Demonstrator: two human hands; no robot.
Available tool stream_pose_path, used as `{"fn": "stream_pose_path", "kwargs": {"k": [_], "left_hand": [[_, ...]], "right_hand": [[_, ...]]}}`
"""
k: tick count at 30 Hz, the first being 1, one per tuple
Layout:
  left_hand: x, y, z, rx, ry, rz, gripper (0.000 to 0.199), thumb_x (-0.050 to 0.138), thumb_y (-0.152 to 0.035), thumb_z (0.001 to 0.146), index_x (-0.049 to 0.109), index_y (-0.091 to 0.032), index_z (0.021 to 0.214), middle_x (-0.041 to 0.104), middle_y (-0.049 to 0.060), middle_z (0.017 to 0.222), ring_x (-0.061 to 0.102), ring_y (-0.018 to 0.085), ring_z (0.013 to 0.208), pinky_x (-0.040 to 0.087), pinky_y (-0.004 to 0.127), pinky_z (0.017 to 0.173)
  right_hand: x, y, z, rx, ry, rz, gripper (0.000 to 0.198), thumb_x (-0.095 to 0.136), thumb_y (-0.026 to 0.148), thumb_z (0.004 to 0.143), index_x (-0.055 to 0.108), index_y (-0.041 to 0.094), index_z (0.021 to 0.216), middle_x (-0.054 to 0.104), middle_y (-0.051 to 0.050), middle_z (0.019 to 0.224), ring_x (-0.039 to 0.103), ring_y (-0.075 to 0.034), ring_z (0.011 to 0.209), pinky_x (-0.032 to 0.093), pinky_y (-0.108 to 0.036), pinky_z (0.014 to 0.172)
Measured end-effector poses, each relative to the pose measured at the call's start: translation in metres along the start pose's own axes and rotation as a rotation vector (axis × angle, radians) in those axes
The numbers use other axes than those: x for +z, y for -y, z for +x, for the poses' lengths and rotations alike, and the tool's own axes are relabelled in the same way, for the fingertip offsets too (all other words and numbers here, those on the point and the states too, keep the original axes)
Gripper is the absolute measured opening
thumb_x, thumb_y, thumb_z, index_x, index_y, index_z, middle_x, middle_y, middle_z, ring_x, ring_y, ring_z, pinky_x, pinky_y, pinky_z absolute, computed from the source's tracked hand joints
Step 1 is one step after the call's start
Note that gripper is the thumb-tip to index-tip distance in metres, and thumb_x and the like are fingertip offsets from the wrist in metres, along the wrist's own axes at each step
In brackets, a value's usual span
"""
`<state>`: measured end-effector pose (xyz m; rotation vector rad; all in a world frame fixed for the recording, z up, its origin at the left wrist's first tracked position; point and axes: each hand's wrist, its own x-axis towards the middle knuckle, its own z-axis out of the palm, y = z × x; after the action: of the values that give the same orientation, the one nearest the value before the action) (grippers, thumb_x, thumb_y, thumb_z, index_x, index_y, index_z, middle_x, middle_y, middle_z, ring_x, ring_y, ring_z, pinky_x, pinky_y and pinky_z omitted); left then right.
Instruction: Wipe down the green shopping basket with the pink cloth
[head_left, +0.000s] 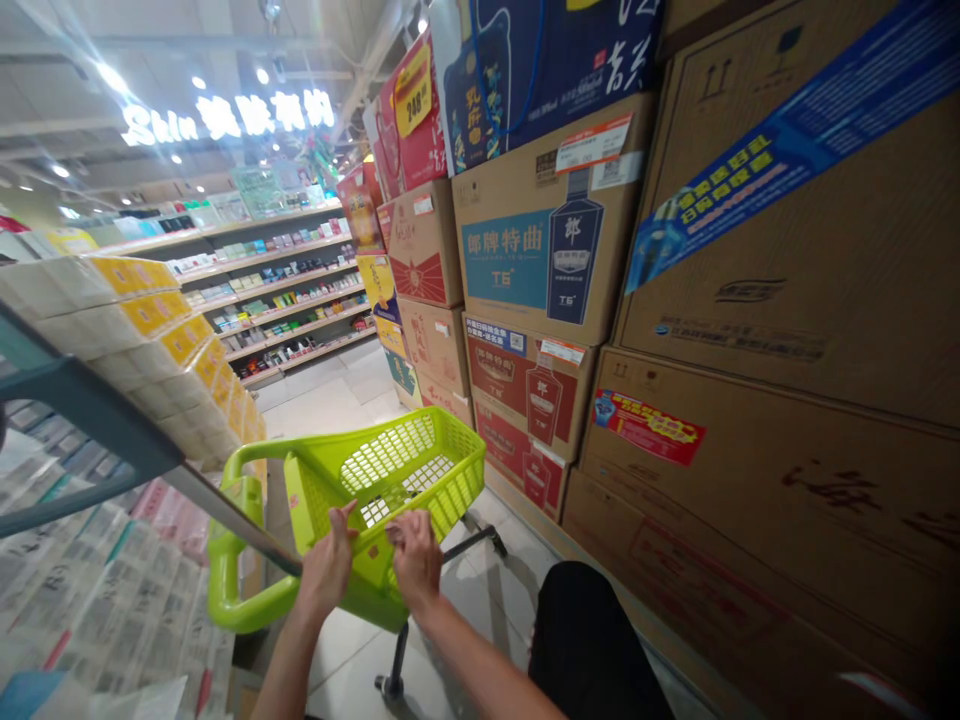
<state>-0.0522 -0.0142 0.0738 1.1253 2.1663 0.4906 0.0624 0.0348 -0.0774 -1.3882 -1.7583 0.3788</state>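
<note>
In a shop aisle, a lime-green cart (pixel 457 490) is standing on the pale tiled floor (pixel 334 405), between stacked cardboard boxes (pixel 536 235) on the right and a pile of white-and-yellow packs (pixel 150 330) on the left. The left hand (pixel 328 568) is touching the near side of the cart's basket, its thumb and a finger pointing apart; whether it is gripping, I cannot tell. Just beside it, the right hand (pixel 417 560) is holding the basket's near rim, its fingers curling narrowly over the edge. The cart's looped handle (pixel 255 610) is sitting to the left of both hands, and a grey bar (pixel 232 510) is slanting in from the left edge, crossing in front of that handle and ending close to the left hand. A dark-clothed knee (pixel 589 640) is showing at the bottom, near the boxes. Farther back, shelves (pixel 304 325) are carrying rows of small goods beneath a glowing white sign (pixel 225 115).
</note>
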Motion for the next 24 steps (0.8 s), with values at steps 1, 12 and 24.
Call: {"fn": "stream_pose_path", "kwargs": {"k": [1, 12, 24], "left_hand": [[0.000, 0.001, 0.000, 0.008, 0.003, -0.013, 0.082, -0.011, -0.059, 0.092, 0.036, -0.023, 0.148, 0.063, 0.010, 0.119, 0.048, 0.027, 0.125, 0.025, 0.038, 0.108], [-0.002, 0.006, -0.004, -0.005, 0.003, -0.006, 0.082, -0.010, -0.061, 0.091, 0.037, -0.025, 0.148, 0.061, 0.008, 0.123, 0.044, 0.029, 0.128, 0.024, 0.038, 0.107], [0.003, 0.001, -0.007, 0.009, 0.008, 0.030, 0.085, -0.008, -0.062, 0.089, 0.042, -0.021, 0.145, 0.059, 0.009, 0.125, 0.046, 0.026, 0.127, 0.026, 0.036, 0.108]], "right_hand": [[0.002, 0.018, -0.014, -0.076, 0.019, 0.045, 0.025, 0.049, 0.009, 0.085, 0.066, 0.024, 0.095, 0.054, -0.007, 0.101, 0.053, -0.018, 0.087, 0.040, -0.025, 0.068], [-0.014, -0.026, 0.021, -0.218, 0.093, 0.083, 0.016, 0.051, 0.026, 0.095, 0.061, 0.013, 0.096, 0.056, -0.005, 0.093, 0.052, -0.013, 0.080, 0.043, -0.024, 0.069], [-0.002, 0.001, -0.010, -0.331, 0.128, 0.207, 0.022, 0.045, 0.027, 0.096, 0.067, 0.024, 0.096, 0.057, -0.006, 0.104, 0.055, -0.014, 0.091, 0.042, -0.021, 0.075]]}}
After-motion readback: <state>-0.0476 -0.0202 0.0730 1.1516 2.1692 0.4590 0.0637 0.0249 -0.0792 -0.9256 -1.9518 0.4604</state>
